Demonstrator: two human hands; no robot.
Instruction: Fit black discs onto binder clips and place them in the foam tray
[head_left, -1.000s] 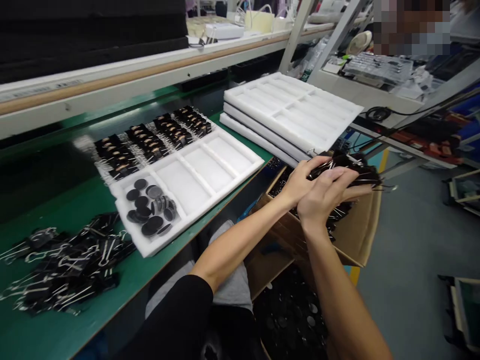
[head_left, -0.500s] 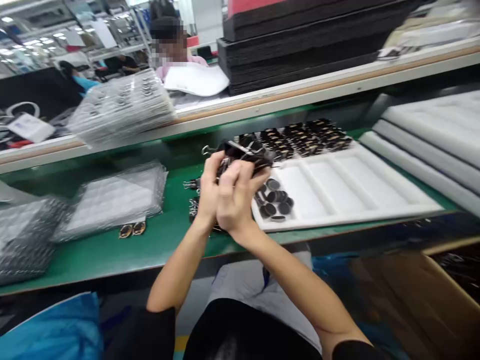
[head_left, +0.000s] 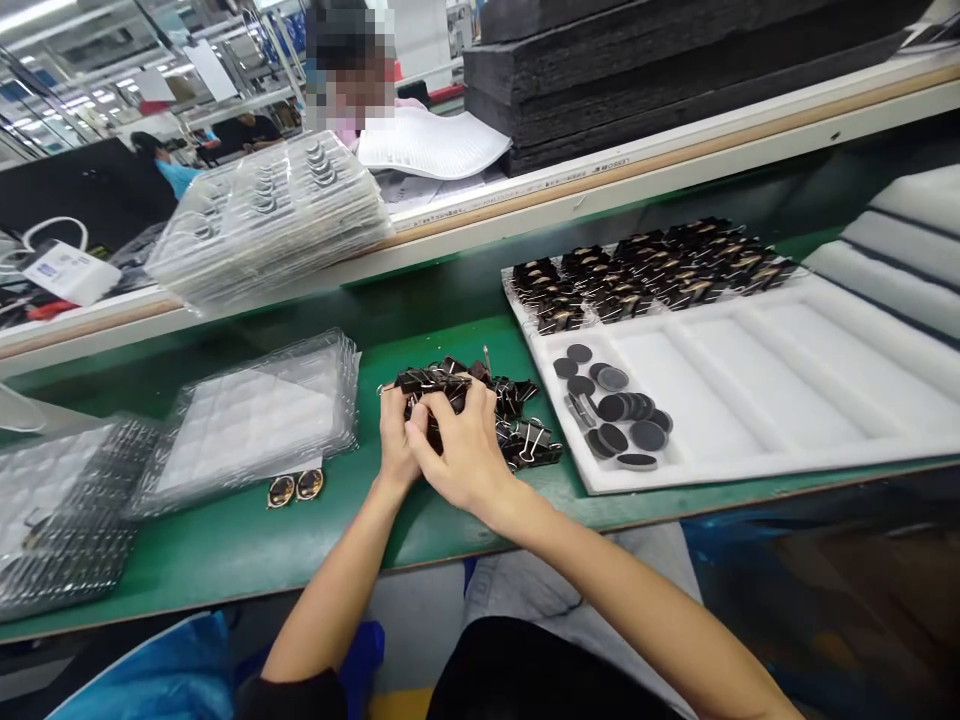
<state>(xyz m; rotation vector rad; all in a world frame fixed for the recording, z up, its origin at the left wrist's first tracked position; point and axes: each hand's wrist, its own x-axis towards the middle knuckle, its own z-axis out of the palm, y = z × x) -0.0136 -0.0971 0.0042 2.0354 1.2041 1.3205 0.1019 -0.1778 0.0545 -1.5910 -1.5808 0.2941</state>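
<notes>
A heap of black binder clips [head_left: 529, 440] with silver wire handles lies on the green bench. My left hand [head_left: 397, 440] cups the near left side of the heap, its fingers curled round some clips. From the right, my right hand [head_left: 469, 445] bends its fingers over the same clump, thumb close to the left hand. Which single clips each hand grips is partly hidden by the fingers. Right of the heap, a white foam tray [head_left: 720, 465] holds several dark round discs [head_left: 611, 407] in its left compartment. Rows of clipped pieces [head_left: 637, 270] fill its far side.
Clear plastic trays [head_left: 255, 400] are stacked left on the bench, beside two gold-rimmed round pieces [head_left: 295, 488]. More foam trays [head_left: 892, 250] stand at the right. A shelf [head_left: 525, 200] crosses behind, bearing black foam blocks [head_left: 600, 90]. A person [head_left: 352, 80] is beyond it.
Both hands have come down from above the bench with black clips and now rest at the heap. The view has shifted, so the foam tray shows farther right.
</notes>
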